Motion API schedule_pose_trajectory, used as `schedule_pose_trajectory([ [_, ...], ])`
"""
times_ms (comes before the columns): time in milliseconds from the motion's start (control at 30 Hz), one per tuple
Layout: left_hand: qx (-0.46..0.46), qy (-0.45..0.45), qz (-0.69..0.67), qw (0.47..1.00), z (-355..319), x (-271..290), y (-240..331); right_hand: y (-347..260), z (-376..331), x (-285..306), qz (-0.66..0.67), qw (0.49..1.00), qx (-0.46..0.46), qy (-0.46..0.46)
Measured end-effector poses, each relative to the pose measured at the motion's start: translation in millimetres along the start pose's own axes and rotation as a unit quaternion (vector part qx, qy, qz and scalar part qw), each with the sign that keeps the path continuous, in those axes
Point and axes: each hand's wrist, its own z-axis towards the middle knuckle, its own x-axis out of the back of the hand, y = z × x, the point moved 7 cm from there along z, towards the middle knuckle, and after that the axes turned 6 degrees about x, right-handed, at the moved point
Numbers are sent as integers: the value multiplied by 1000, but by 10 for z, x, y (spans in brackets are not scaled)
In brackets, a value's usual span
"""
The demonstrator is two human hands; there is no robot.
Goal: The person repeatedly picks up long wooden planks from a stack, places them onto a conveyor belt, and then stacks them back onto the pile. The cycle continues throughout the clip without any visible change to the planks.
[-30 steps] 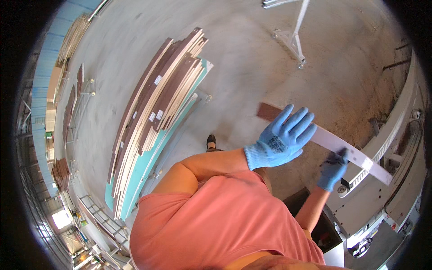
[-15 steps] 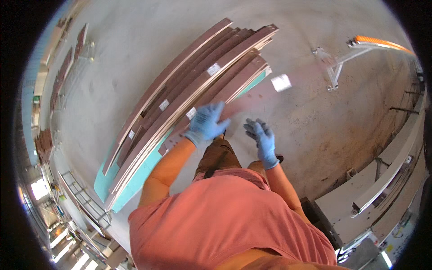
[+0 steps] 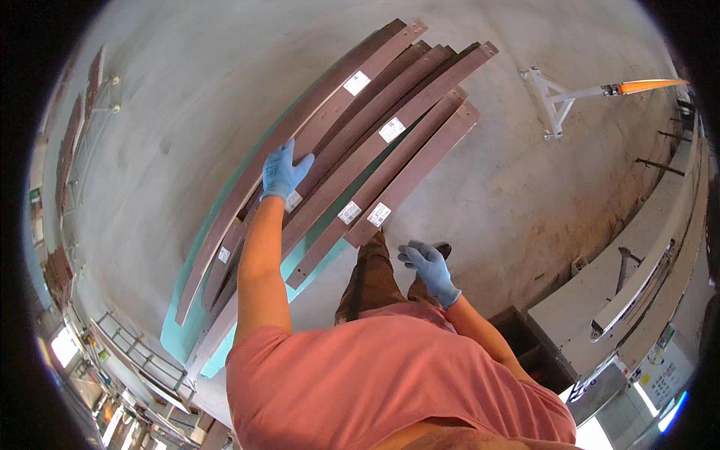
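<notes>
My left hand (image 3: 280, 174), in a blue glove, is on a long, curved brown board (image 3: 356, 60) at the left of a spread of such boards. Its fingers bend over the board with the thumb apart; their undersides are hidden. My right hand (image 3: 429, 271), also gloved in blue, hangs open in front of my legs with loosely curved fingers and nothing in it. Closest to it lies the near brown board (image 3: 431, 169) with a white label (image 3: 379, 214). Further labelled boards (image 3: 442, 88) lie between, over pale green sheet material (image 3: 176, 326).
A white metal stand (image 3: 555, 112) with an orange-topped bar (image 3: 646, 86) is at the far right. Along the right side runs a long grey bench-like structure (image 3: 592, 292). A ladder-like metal frame (image 3: 135, 346) lies at the lower left. More brown boards (image 3: 71, 150) lean at the left.
The near brown board, blurred and moving before, now rests with the others. My left hand has moved left and away from me onto the leftmost board. My right hand has dropped slightly toward me.
</notes>
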Motion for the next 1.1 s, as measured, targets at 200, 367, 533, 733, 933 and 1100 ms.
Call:
schedule_pose_trajectory([
  [200,-35,-19,8,999,73,-306,-382,128,143,-20,11,999,-16,36],
  [367,-98,-89,30,991,85,-541,-537,248,222,-231,14,999,-29,24],
  [533,-76,-58,-30,995,193,-630,-638,299,339,-365,4,999,-16,32],
  [733,-120,-79,102,984,166,-616,-475,368,388,-327,5,999,-18,36],
  [933,-150,-62,135,977,324,-524,-266,411,435,-178,-7,999,-11,43],
  [1100,-91,-55,-71,992,684,-722,126,450,438,-110,-19,999,-12,41],
])
